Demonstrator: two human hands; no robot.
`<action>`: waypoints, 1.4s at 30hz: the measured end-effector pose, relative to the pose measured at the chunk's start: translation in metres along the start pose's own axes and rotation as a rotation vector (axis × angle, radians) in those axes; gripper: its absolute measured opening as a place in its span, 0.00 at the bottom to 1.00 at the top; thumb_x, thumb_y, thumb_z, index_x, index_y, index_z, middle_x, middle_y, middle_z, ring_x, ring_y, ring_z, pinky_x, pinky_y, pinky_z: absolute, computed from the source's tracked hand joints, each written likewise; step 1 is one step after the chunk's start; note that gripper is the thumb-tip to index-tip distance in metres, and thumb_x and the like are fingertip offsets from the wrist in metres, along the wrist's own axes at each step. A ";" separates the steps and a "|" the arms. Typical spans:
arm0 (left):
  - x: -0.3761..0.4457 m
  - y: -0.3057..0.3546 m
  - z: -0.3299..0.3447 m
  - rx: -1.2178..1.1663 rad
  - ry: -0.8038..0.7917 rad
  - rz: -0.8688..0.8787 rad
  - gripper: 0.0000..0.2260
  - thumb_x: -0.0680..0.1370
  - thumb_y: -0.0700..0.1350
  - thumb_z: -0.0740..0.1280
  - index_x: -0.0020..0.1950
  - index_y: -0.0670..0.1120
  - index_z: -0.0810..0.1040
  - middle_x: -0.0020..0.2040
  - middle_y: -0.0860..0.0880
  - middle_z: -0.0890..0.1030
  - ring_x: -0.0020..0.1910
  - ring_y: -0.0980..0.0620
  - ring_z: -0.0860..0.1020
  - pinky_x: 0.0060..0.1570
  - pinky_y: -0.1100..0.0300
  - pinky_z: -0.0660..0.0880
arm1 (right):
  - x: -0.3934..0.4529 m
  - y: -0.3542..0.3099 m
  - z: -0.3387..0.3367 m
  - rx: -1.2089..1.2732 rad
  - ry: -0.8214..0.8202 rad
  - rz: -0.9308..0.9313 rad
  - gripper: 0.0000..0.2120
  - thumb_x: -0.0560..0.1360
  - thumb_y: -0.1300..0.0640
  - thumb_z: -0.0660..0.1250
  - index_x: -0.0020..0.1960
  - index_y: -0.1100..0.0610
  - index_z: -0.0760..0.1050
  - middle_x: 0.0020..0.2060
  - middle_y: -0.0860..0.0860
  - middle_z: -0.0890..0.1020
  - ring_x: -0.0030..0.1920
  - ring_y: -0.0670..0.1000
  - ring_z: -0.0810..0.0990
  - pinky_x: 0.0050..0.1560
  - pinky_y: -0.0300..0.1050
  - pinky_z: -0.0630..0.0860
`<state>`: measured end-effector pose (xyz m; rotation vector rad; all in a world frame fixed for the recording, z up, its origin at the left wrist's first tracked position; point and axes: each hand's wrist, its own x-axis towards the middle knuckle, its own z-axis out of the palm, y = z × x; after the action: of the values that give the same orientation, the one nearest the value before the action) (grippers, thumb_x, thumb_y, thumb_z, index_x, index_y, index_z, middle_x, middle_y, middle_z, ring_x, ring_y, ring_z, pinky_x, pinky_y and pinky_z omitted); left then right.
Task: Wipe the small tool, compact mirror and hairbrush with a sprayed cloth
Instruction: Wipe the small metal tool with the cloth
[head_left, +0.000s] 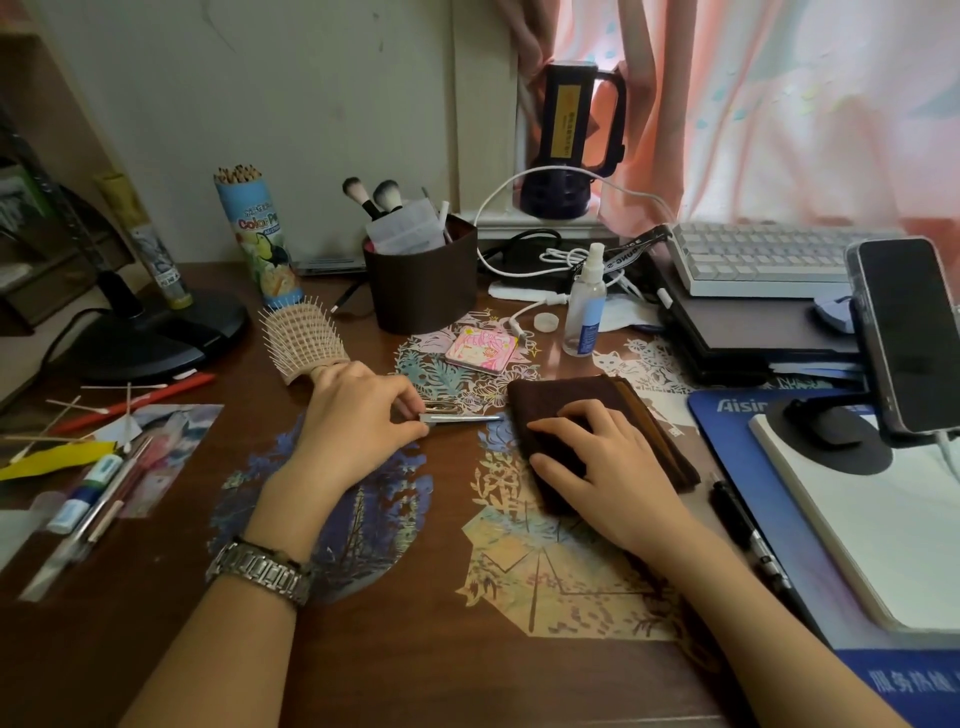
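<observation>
A small silver metal tool (462, 419) lies on the brown desk (415, 665); my left hand (358, 421) pinches its left end between thumb and fingers. My right hand (597, 462) rests on a folded dark brown cloth (623, 415), fingers bent and pressing into it. Behind the tool lies a pink square compact mirror (482, 349). A beige hairbrush (304, 340) lies bristles up just behind my left hand, its handle hidden by that hand. The clear spray bottle (586, 306) stands uncapped further back, its white cap (546, 322) beside it.
A dark cup of makeup brushes (421, 280), a tube of colour pencils (257, 239) and a black lamp base (150, 338) stand at the back. Pens and cotton swabs (83, 457) lie left. A keyboard (763, 257), a phone on a stand (909, 338), a white pad (883, 525) and a black pen (743, 530) are on the right.
</observation>
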<state>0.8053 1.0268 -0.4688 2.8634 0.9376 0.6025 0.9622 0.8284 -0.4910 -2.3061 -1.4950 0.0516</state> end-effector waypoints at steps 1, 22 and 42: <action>0.000 -0.001 -0.001 -0.001 -0.009 -0.009 0.08 0.70 0.58 0.72 0.45 0.58 0.78 0.38 0.62 0.77 0.49 0.56 0.70 0.58 0.55 0.60 | 0.000 0.000 0.000 0.001 -0.002 -0.001 0.20 0.77 0.40 0.57 0.68 0.42 0.68 0.61 0.45 0.68 0.63 0.48 0.66 0.65 0.43 0.61; 0.002 -0.017 0.003 0.040 0.116 -0.108 0.05 0.73 0.50 0.71 0.48 0.56 0.80 0.39 0.59 0.78 0.46 0.57 0.67 0.57 0.58 0.58 | 0.001 0.001 0.000 0.004 -0.015 -0.005 0.21 0.77 0.39 0.56 0.68 0.41 0.67 0.62 0.44 0.67 0.63 0.47 0.65 0.65 0.43 0.61; 0.002 -0.004 -0.016 -0.253 0.126 -0.153 0.10 0.73 0.54 0.70 0.53 0.55 0.79 0.43 0.61 0.79 0.49 0.56 0.77 0.59 0.48 0.72 | 0.000 0.001 -0.001 0.037 -0.020 0.081 0.22 0.76 0.38 0.57 0.68 0.40 0.66 0.64 0.45 0.66 0.66 0.49 0.63 0.68 0.46 0.62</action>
<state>0.7980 1.0302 -0.4541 2.5307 1.0056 0.8276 0.9631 0.8276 -0.4906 -2.3421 -1.3978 0.1239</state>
